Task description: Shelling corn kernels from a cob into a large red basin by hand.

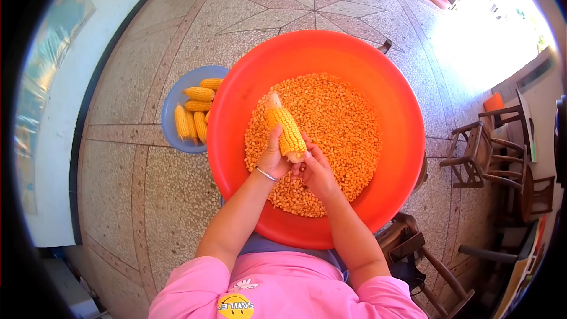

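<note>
Between my two hands is a yellow ear of corn (287,130), its pale tapered end pointing away from me. My left hand (275,157), with a silver bracelet (266,174) at the wrist, grips the ear along its left side. At the near end of the ear, my right hand (320,169) has its thumb and fingers closed around the lower right part. Below both hands, loose corn kernels (336,128) cover the bottom of a large red plastic basin (398,110). Fingers on the underside of the ear are partly hidden.
A blue basin (170,126) holding several ears of corn (198,105) stands left, partly hidden by the red one. Wooden chairs (476,155) are at the right. Another wooden chair (443,270), with a dark phone (406,247) on it, is near my right elbow.
</note>
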Tool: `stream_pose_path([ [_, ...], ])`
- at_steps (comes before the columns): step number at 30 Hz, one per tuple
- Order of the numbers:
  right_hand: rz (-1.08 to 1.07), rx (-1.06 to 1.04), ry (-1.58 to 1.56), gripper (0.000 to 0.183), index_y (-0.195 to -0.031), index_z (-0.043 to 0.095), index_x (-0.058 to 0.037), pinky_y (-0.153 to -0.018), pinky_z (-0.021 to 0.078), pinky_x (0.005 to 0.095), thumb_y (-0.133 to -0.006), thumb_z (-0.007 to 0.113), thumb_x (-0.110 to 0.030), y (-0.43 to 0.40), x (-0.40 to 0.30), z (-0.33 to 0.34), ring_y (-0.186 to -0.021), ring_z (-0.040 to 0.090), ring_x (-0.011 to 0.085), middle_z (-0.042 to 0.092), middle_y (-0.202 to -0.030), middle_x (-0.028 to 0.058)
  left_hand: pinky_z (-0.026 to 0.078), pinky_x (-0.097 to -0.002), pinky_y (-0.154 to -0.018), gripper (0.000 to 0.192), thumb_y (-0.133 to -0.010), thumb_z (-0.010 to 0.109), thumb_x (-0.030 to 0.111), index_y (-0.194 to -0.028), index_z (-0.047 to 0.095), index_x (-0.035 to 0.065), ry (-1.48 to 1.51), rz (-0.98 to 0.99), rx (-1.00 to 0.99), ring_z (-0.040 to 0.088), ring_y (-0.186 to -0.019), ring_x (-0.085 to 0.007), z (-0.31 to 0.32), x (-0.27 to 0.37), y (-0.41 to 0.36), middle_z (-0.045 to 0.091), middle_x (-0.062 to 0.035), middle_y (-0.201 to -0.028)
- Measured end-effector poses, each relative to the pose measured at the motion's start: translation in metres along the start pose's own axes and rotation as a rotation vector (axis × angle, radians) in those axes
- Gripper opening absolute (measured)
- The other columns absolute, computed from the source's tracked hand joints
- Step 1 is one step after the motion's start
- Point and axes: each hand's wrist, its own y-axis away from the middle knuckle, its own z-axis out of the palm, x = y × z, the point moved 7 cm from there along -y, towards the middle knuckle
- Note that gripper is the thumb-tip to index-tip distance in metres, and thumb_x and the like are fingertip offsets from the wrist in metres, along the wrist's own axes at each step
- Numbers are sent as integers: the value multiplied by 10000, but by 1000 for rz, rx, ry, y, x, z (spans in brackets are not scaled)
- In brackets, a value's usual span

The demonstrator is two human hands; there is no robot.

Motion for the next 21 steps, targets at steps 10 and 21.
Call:
stream_pose_path([
  [10,0,113,371,654,-1374,205,-55,-605,493,298,-862,582,-208,2,-3,-3,-691,525,117,519,-845,50,513,-312,-540,573,-818,506,581,-988,543,35,-202,32,71,600,-691,-194,-13,-12,-8,609,-117,-891],
  [21,55,-5,241,491,-1369,251,-66,-620,480,319,-958,326,-324,1,-1,1,-709,524,138,535,-878,59,486,-265,-461,623,-804,485,621,-979,544,26,-23,-34,53,582,-630,-180,-7,-1,0,600,-101,-846],
])
